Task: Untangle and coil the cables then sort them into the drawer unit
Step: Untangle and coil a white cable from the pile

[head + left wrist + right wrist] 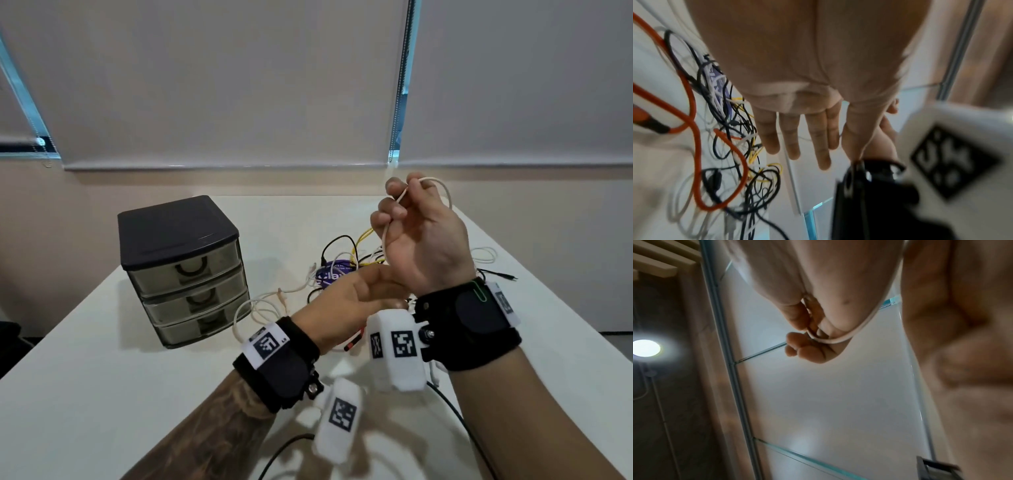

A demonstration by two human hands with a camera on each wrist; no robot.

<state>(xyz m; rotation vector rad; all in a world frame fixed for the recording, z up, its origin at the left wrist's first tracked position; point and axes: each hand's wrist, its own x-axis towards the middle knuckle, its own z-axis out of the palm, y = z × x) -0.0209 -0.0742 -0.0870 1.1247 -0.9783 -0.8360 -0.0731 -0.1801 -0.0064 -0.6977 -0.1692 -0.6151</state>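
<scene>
My right hand (411, 219) is raised above the table and pinches a thin white cable (387, 236); the same white cable (857, 331) loops round its curled fingers in the right wrist view. From there the cable drops into a tangle of black, yellow and white cables (346, 260) on the table. My left hand (352, 294) reaches under the right wrist, palm up, fingers (818, 142) straight, holding nothing. Beside it the tangle (731, 146) includes an orange cable (696, 146). A dark three-drawer unit (185, 270) stands at the left, all drawers closed.
A purple label (330, 274) lies inside the tangle. More white cable (260, 305) trails in front of the drawer unit, and a black lead (500, 274) lies at the right. The white table (102, 377) ends near a wall with drawn blinds (239, 85).
</scene>
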